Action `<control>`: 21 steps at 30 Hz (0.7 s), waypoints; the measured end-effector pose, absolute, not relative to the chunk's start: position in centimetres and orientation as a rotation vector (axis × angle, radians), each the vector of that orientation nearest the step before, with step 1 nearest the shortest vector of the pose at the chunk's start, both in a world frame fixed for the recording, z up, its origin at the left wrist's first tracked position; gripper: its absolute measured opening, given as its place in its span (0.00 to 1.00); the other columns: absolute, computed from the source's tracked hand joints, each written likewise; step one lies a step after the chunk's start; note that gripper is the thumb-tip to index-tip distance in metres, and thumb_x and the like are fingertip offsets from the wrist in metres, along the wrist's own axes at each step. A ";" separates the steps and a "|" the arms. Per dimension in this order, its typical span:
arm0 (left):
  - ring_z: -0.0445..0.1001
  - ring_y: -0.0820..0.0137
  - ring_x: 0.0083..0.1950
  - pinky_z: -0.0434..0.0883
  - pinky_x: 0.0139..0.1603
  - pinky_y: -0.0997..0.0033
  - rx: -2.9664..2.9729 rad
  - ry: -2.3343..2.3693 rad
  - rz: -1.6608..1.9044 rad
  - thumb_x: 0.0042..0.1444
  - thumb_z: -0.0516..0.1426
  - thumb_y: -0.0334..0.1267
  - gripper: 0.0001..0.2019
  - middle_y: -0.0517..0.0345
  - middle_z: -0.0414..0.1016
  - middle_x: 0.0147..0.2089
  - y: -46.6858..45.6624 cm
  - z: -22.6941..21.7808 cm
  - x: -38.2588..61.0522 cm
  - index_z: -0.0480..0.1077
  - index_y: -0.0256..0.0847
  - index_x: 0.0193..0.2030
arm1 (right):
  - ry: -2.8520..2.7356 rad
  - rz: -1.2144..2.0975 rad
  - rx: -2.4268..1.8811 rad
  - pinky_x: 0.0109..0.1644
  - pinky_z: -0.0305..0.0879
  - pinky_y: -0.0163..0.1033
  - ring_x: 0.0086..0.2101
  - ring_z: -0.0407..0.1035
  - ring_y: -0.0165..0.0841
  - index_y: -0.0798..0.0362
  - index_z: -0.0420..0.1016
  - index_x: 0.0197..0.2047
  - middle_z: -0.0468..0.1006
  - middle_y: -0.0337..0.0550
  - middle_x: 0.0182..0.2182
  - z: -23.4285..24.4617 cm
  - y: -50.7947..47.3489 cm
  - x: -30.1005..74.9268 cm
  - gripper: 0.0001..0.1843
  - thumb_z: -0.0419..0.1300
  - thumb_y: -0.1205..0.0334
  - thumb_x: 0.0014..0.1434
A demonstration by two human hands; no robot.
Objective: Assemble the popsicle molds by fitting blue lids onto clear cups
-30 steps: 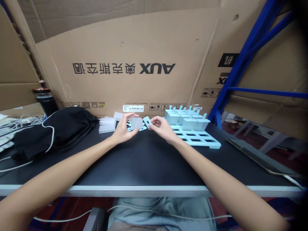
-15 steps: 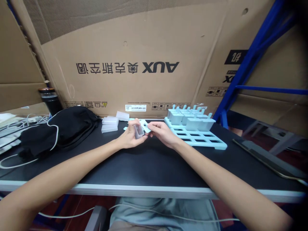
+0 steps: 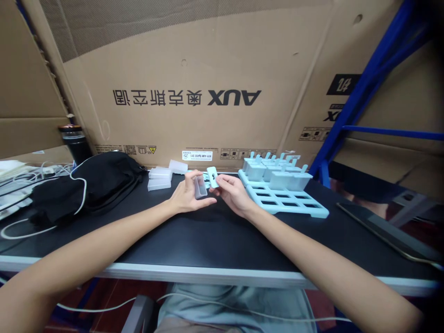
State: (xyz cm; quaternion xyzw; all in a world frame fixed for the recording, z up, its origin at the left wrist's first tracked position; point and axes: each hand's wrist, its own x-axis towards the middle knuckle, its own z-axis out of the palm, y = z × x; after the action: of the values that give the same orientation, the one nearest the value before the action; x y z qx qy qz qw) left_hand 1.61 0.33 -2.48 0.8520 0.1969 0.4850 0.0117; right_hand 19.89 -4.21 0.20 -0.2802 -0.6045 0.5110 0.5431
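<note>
My left hand (image 3: 183, 194) grips a clear popsicle mould (image 3: 200, 187), its open end turned toward the right. Between the thumb and fingers of my right hand (image 3: 233, 192) is a light blue popsicle mould lid (image 3: 212, 177), held upright with its dark slot showing. Lid and mould are close together but apart. Behind them, partly hidden by my hands, lie more light blue pieces (image 3: 204, 175) on the table. Several loose clear moulds (image 3: 160, 179) rest to the left of my left hand.
To the right stands a light blue rack (image 3: 287, 208), its back part filled with several lidded moulds (image 3: 277, 169). A dark flat tablet-like thing (image 3: 385, 229) lies at the far right. A black bag (image 3: 93, 182), cables and a dark bottle (image 3: 76, 143) occupy the left. Cardboard (image 3: 187, 55) closes off the back.
My right hand has tilted the lid upright and drawn it slightly away from the mould. My left thumb has stretched out from the mould. The view has shifted a little.
</note>
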 end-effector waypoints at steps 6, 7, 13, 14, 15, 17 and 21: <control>0.72 0.66 0.36 0.71 0.38 0.62 2.733 0.653 1.476 0.50 0.59 0.59 0.36 0.50 0.65 0.49 0.0 -2.2 1.2 0.46 0.46 0.57 | -1.762 1.177 -0.793 0.31 0.57 0.35 0.24 0.61 0.27 0.54 0.69 0.23 0.70 0.38 0.20 -0.7 -4.8 18.8 0.25 0.56 0.43 0.60; 0.73 0.65 0.37 0.70 0.38 0.63 2.768 0.653 1.429 0.52 0.57 0.58 0.32 0.50 0.66 0.49 -0.1 -2.0 1.1 0.49 0.45 0.56 | -1.802 1.177 -0.803 0.31 0.57 0.35 0.24 0.61 0.27 0.54 0.69 0.23 0.70 0.38 0.20 -0.8 -4.8 18.5 0.26 0.54 0.42 0.61; 0.72 0.65 0.36 0.70 0.40 0.64 2.810 0.697 1.089 0.62 0.47 0.48 0.13 0.53 0.70 0.39 -0.6 -1.1 1.1 0.61 0.42 0.44 | -1.903 1.028 -0.890 0.30 0.60 0.35 0.23 0.63 0.28 0.53 0.66 0.24 0.69 0.38 0.20 -1.3 -3.7 19.1 0.23 0.46 0.50 0.66; 0.71 0.66 0.34 0.69 0.39 0.64 2.789 0.714 1.068 0.62 0.47 0.48 0.13 0.54 0.70 0.38 -0.6 -1.1 1.1 0.61 0.42 0.44 | -1.924 0.935 -0.926 0.31 0.61 0.35 0.24 0.63 0.28 0.53 0.66 0.26 0.70 0.38 0.21 -1.3 -3.2 19.6 0.21 0.44 0.54 0.66; 0.71 0.66 0.33 0.69 0.38 0.64 2.769 0.732 1.056 0.62 0.47 0.48 0.13 0.55 0.70 0.37 -0.5 -1.2 1.1 0.61 0.41 0.44 | -1.950 0.800 -0.976 0.33 0.62 0.36 0.25 0.64 0.29 0.53 0.67 0.28 0.71 0.39 0.24 -1.4 -2.6 20.1 0.17 0.44 0.59 0.65; 0.69 0.67 0.30 0.67 0.36 0.65 2.728 0.744 1.039 0.62 0.47 0.47 0.13 0.57 0.70 0.33 -0.4 -1.2 1.1 0.61 0.41 0.45 | -2.036 0.437 -1.090 0.40 0.63 0.39 0.32 0.67 0.32 0.53 0.69 0.36 0.74 0.41 0.31 -1.6 -1.3 21.2 0.11 0.46 0.65 0.61; 0.66 0.68 0.26 0.64 0.34 0.67 2.580 0.695 1.048 0.63 0.47 0.47 0.12 0.62 0.67 0.26 -0.3 -1.3 1.1 0.60 0.41 0.45 | -2.291 -0.145 -1.160 0.54 0.59 0.45 0.49 0.63 0.39 0.54 0.69 0.52 0.72 0.51 0.49 -2.0 1.1 22.1 0.18 0.51 0.67 0.59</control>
State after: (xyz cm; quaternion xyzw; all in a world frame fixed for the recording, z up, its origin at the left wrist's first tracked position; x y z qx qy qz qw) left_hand 1.13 -0.28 -1.30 0.8906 0.2399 0.3618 0.1353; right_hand 22.13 1.12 -1.98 -0.4328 -0.8548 -0.0540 0.2812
